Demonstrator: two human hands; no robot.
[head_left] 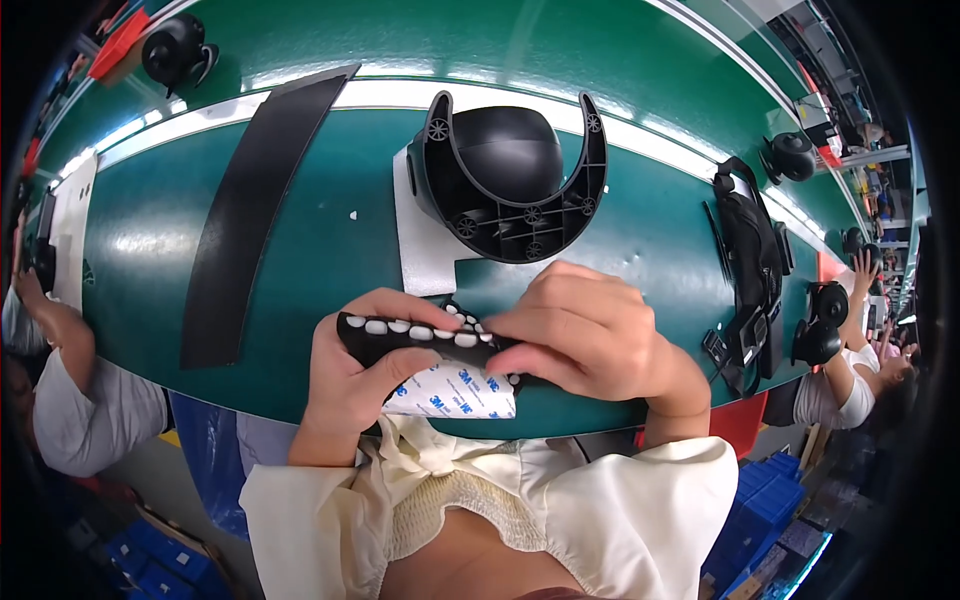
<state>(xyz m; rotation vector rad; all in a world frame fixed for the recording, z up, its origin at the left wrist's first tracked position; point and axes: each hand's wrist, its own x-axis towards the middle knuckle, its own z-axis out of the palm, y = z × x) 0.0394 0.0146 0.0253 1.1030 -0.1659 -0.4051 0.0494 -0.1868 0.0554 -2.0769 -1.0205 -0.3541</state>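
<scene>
The black strip (390,345) is up in your hands just at the near edge of the green table (140,215), its long upper side lined with a row of white oval pads (376,327). A white sheet printed in blue (455,397) shows below the strip on your side, its lower border close to the table edge; whether it is fixed to the strip cannot be told. Your left hand (335,365) is closed on the strip's left end, thumb flat on the near side and fingers over the top. Your right hand (595,335) has thumb and forefinger brought near each other at the right end, touching there; whether they pinch the strip or a single pad cannot be told. Beyond your knuckles, the black horned frame (485,225) stands close to your right hand, with a smooth black dome (508,155) within its curve, so forward room is tight. A white foam sheet (425,250) reaches toward you from the frame's left side. Leftward, you have a wide stretch of green surface up to the long dark panel (250,210); rightward, room extends to the black bag (752,260) by the table's right end.
</scene>
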